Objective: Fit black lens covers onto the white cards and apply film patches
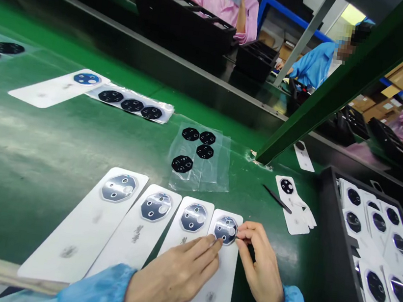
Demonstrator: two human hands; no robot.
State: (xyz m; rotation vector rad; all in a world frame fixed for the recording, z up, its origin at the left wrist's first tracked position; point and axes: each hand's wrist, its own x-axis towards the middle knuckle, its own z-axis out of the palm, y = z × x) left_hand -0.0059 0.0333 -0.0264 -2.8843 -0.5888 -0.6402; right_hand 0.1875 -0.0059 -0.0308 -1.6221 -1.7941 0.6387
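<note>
Several white phone back panels lie side by side on the green table, each with a shiny octagonal camera film near its top. At the rightmost one, my left hand is bent over the panel, fingertips closed together at the lower left edge of the octagonal camera film. Thumb and fingers of my right hand pinch together at the film's right edge. My fingertips cover part of that rim. Another panel to the left has a similar film and small dark lettering.
Clear plastic sheets with black octagonal pieces lie ahead. Black tweezers rest against a white panel at the right. A dark tray of panels stands far right. A green post rises from the table; co-workers sit beyond.
</note>
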